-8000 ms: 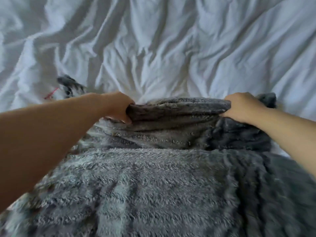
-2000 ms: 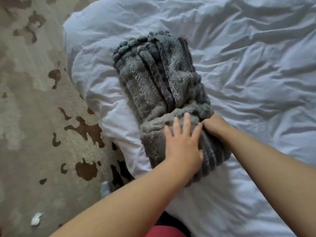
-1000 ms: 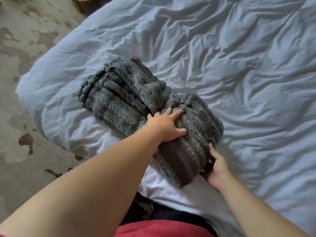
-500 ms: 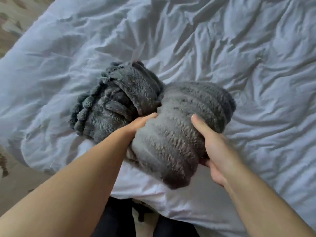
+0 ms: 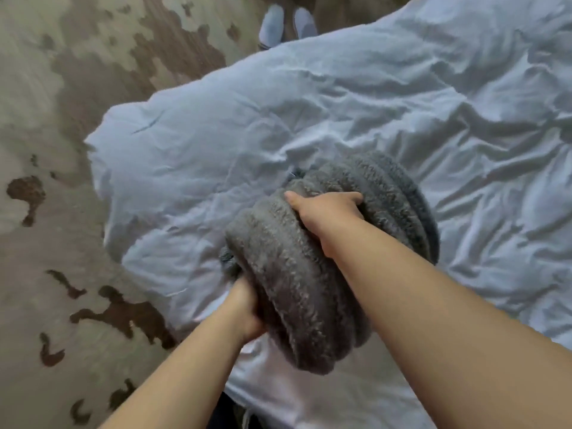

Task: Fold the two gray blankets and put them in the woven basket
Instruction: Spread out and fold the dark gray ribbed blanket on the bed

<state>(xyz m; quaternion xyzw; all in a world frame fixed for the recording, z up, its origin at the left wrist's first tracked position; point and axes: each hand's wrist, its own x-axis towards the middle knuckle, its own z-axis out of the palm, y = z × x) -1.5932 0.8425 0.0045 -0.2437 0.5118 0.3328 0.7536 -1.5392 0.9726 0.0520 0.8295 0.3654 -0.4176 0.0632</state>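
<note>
The left hand (image 5: 244,311) grips the folded gray blanket bundle (image 5: 294,289) from below at its left flank. The right hand (image 5: 322,212) clamps over the top, fingers sunk into a fold. The bundle sits at the bed's (image 5: 340,103) near corner, its long axis running from the near edge away and rightward. It looks plush, thick and floppy, light for its bulk and likely to unfold. It is best held from opposite sides, pressing the layers together. The woven basket is not in view. A patterned rug (image 5: 46,274) and pale shoes (image 5: 288,23) lie beyond.
</note>
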